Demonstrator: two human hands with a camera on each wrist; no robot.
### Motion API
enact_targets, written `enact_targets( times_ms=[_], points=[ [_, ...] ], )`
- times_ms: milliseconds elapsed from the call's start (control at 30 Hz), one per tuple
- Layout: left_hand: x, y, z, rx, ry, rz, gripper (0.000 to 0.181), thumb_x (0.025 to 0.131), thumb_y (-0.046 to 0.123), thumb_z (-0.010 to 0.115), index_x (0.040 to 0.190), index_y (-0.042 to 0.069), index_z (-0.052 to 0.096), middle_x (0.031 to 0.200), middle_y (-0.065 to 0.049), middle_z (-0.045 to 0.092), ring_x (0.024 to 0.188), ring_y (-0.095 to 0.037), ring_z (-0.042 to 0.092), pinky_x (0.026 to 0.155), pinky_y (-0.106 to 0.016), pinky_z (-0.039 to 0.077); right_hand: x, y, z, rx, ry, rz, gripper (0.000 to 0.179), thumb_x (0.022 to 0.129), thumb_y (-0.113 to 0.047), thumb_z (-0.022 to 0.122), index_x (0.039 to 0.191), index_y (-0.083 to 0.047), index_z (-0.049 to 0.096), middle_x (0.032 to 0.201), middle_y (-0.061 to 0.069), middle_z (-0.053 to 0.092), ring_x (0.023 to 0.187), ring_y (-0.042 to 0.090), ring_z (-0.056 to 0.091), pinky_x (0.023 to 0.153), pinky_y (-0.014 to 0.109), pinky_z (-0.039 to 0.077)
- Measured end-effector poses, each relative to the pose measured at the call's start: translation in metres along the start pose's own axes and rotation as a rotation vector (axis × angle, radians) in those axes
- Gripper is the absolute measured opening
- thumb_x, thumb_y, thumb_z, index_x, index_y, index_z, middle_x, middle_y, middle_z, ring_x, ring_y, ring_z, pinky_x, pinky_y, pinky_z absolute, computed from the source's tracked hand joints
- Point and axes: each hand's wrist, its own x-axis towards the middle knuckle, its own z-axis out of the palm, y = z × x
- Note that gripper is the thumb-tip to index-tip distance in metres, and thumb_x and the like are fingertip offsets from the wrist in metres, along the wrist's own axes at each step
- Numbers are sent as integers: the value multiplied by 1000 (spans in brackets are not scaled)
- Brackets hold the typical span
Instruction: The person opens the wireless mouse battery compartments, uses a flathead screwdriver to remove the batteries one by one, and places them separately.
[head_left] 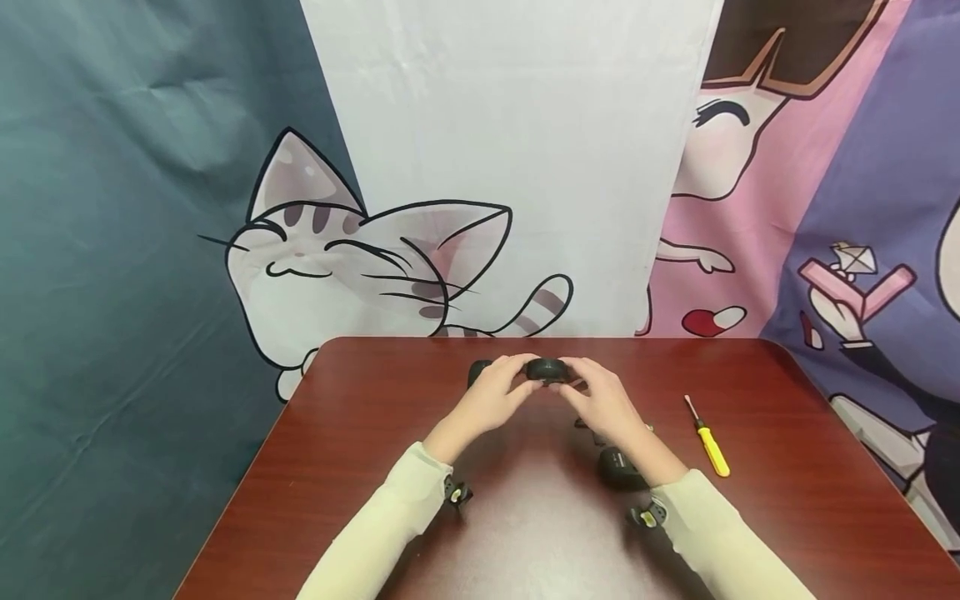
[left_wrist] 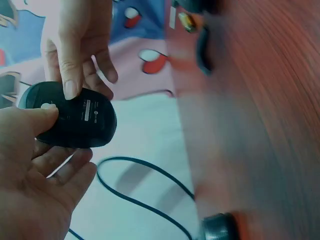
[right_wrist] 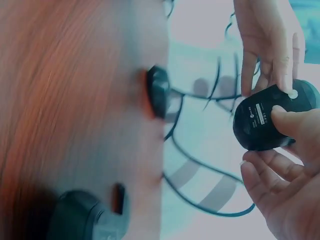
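Both hands hold a black computer mouse above the far part of the table. Its underside, with a printed label, faces the wrist cameras. My left hand grips one end, the thumb on the underside and the fingers behind, as the left wrist view of the mouse shows. From the other side my right hand pinches it, thumb against the underside. In the right wrist view a small whitish spot shows on the mouse by the left thumb.
A second black mouse with a cord sits beyond the left hand. Below the right forearm lie a rounded black device and small dark pieces. A yellow-handled screwdriver lies at right on the table.
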Motion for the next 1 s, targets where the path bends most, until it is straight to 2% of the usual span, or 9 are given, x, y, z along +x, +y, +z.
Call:
enact_targets(
  times_ms=[100, 200, 367, 533, 700, 833, 1000],
  points=[
    [-8, 9, -5, -88, 23, 39, 35, 103, 28, 61, 136, 17, 58, 126, -1, 64, 120, -14, 60, 102, -32, 55, -9, -12, -7, 36, 13, 6, 33, 91, -14, 77, 123, -13, 68, 107, 2, 69, 94, 17, 69, 79, 36, 65],
    [-17, 17, -6, -170, 36, 49, 36, 102, 25, 63, 136, 15, 58, 125, -2, 63, 118, -11, 61, 101, -25, 55, -18, -20, -11, 64, 18, 7, 33, 92, -15, 76, 124, -14, 67, 109, 1, 70, 96, 17, 70, 81, 36, 65],
    [-27, 30, -5, -253, 71, 44, 40, 103, 27, 61, 138, 8, 57, 123, -6, 64, 108, -14, 67, 91, -23, 59, -30, -31, -16, 112, 31, 21, 36, 93, -19, 75, 127, -12, 65, 106, 2, 73, 95, 18, 72, 80, 35, 65],
    [-36, 43, -6, -335, 118, 10, 38, 103, 26, 61, 135, 5, 59, 108, -5, 64, 95, -13, 67, 83, -22, 62, -42, -43, -18, 129, 65, 10, 40, 93, -18, 75, 131, -11, 62, 97, -1, 73, 91, 14, 73, 80, 34, 65],
    [-47, 55, -8, -391, 142, -51, 36, 102, 27, 63, 132, 7, 62, 100, -2, 66, 92, -11, 63, 81, -23, 59, -55, -54, -20, 176, 91, -9, 45, 93, -12, 74, 135, -12, 58, 91, -5, 72, 79, 8, 68, 66, 25, 61],
    [-56, 61, -7, -495, 109, -113, 36, 102, 28, 62, 132, 8, 62, 96, -3, 68, 83, -10, 65, 74, -28, 62, -64, -60, -22, 320, 40, 46, 42, 97, -12, 70, 137, -10, 55, 89, -1, 71, 68, 9, 63, 55, 26, 58],
    [-62, 65, -3, -596, 54, -183, 37, 103, 28, 61, 132, 5, 61, 95, -7, 69, 73, -9, 69, 69, -30, 65, -69, -65, -22, 553, -50, 173, 37, 101, -12, 62, 135, -4, 51, 96, 12, 70, 67, 14, 64, 53, 36, 61]
  ],
)
